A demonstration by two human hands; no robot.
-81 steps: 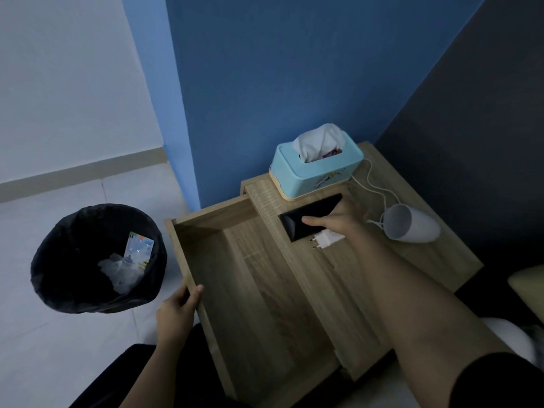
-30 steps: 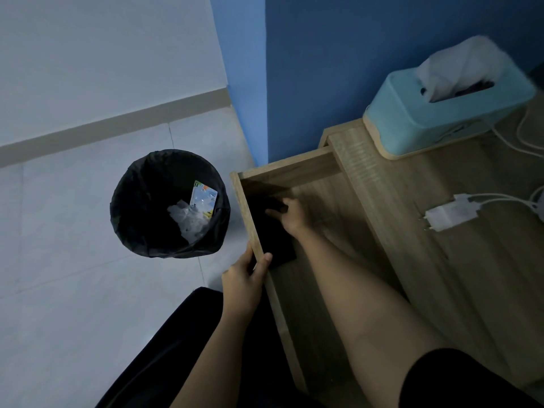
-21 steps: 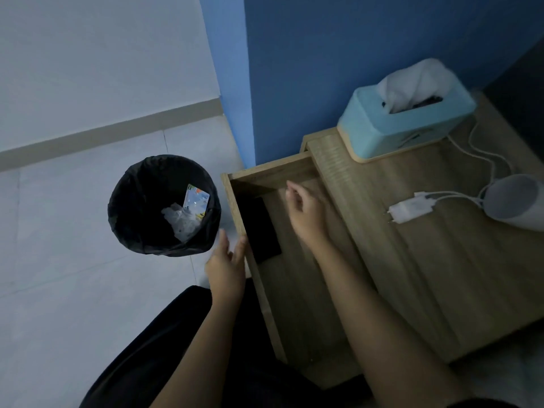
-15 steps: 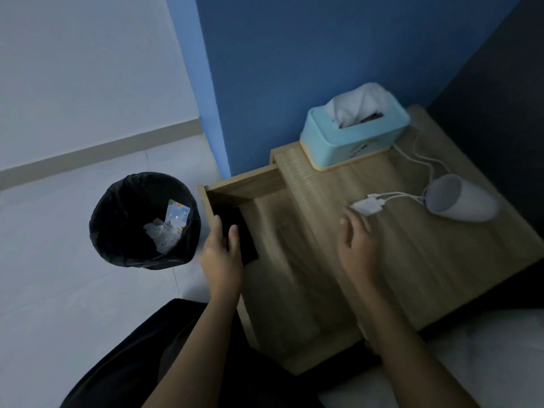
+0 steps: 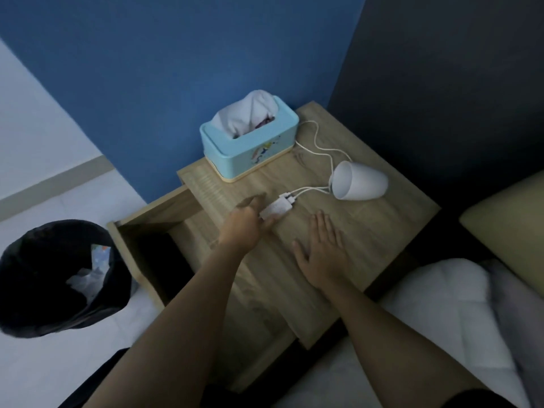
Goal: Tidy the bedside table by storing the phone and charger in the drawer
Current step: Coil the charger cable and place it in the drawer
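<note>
From the head camera, the white charger point(image 5: 277, 208) lies on the tabletop point(image 5: 382, 228), near the middle and a little toward the left edge, where the drawer point(image 5: 153, 219) is pulled out. The charger's long side runs slantwise, from near the left hand point(image 5: 243, 228) up and away toward the white cup point(image 5: 359, 180) lying on its side. Two thin white cords point(image 5: 312, 189) come out of its far end; one goes to the cup's mouth, and another loops back behind the blue tissue box point(image 5: 250, 142) at the back edge. The left hand is the nearer one. Its fingers point(image 5: 269, 222) are touching the near end of the charger and are half open, curled toward it but not yet wrapped around it, so it does not look picked up. The right hand point(image 5: 322, 254) lies flat on the tabletop just beside the charger, toward the front edge, with its fingers spread wide and holding nothing. The drawer's inside is very dark, so the phone cannot be made out in there. A black bin point(image 5: 44, 275) stands on the floor past the drawer. It seems the next move is to close the left hand on the charger and carry it left into the drawer, and the trailing cords may drag on the cup.
</note>
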